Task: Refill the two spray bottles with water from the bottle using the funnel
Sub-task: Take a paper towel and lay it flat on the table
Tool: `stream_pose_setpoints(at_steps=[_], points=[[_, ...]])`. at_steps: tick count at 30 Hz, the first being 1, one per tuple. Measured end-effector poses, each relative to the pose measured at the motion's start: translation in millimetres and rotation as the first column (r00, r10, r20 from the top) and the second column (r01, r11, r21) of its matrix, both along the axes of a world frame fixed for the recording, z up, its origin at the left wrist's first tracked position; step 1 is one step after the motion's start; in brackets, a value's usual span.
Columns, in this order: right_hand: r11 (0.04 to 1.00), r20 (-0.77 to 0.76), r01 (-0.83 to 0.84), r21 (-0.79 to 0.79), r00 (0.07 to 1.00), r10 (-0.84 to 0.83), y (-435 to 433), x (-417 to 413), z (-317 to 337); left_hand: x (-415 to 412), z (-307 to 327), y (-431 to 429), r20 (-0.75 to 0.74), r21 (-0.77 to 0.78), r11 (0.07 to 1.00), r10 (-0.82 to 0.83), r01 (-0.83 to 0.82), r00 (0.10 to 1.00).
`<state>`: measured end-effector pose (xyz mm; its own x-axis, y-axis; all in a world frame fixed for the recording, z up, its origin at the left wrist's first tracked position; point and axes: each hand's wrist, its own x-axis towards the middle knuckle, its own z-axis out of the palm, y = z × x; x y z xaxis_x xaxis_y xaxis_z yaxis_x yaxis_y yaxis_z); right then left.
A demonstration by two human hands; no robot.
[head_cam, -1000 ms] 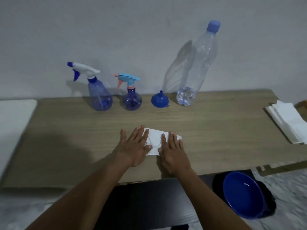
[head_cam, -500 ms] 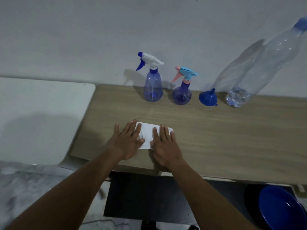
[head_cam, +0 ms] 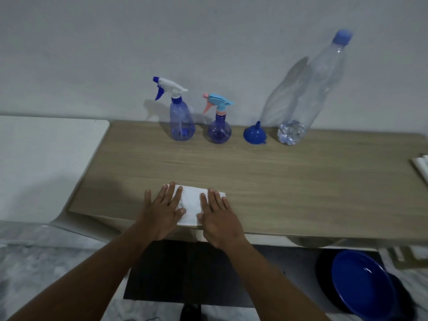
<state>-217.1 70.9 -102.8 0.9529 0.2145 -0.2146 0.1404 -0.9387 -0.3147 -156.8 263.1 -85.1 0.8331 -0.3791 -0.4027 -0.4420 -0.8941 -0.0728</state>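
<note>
Unmoved since earlier: left hand (head_cam: pixel 162 210) and right hand (head_cam: pixel 218 216), each grip spread flat on white paper towel (head_cam: pixel 191 205) at near desk (head_cam: pixel 301 181) edge. Far edge, apart: spray bottles (head_cam: pixel 181 119) (head_cam: pixel 218 126), funnel (head_cam: pixel 254 134), clear ribbed bottle (head_cam: pixel 312 93); smooth bare woodgrain between.

Both hands, left (head_cam: pixel 162 213) and right (head_cam: pixel 218 217), lie flat on a white paper towel (head_cam: pixel 192 205) at the table's (head_cam: pixel 301 181) near edge (spray bottles (head_cam: pixel 181 119), funnel (head_cam: pixel 254 134), water bottle (head_cam: pixel 310 93) behind).
</note>
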Motion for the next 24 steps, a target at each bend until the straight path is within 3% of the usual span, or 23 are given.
stream_pose_setpoints(at_steps=[16, 24], points=[[0.996, -0.004, 0.050, -0.079, 0.999, -0.051, -338, -91, 3, -86, -6, -336, -0.007, -0.114, 0.993, -0.041, 0.040, 0.999], [0.994, -0.027, 0.111, -0.020, 0.993, -0.112, -407, -123, 9, -116, -3, -408, 0.000, -0.136, 0.988, -0.073, 0.072, 0.997]])
